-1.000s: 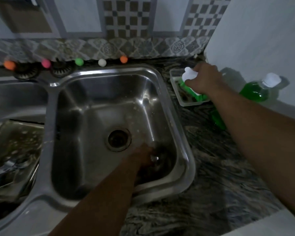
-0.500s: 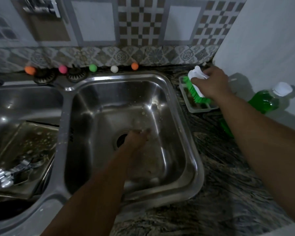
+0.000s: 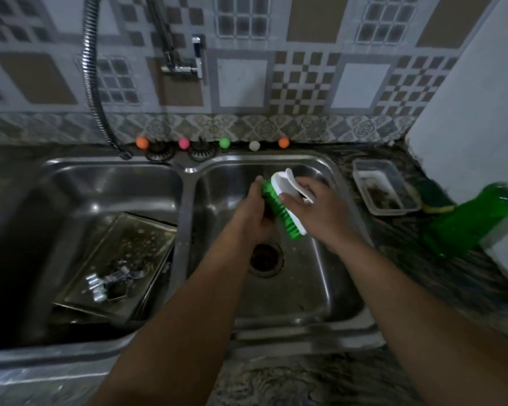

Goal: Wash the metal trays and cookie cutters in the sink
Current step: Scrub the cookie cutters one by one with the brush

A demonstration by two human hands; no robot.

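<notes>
Over the right basin point(image 3: 320, 288) of the steel sink, my right hand point(image 3: 317, 209) grips a white scrub brush point(image 3: 285, 200) with green bristles. My left hand point(image 3: 252, 215) is curled round a small dark item point(image 3: 267, 211) pressed against the bristles; the fingers hide most of it. In the left basin a metal tray point(image 3: 147, 244) leans tilted on another tray. Shiny cookie cutters point(image 3: 103, 285) lie on it.
The drain point(image 3: 266, 256) sits below my hands. On the counter to the right are a clear plastic container point(image 3: 393, 206), a sponge point(image 3: 436, 200) and a green dish soap bottle point(image 3: 475, 221). A flexible hose point(image 3: 90, 83) and tap point(image 3: 185, 64) hang from the tiled wall.
My right hand carried the brush from the container on the counter to over the right basin. My left hand rose from the basin floor with a small item and met the bristles.
</notes>
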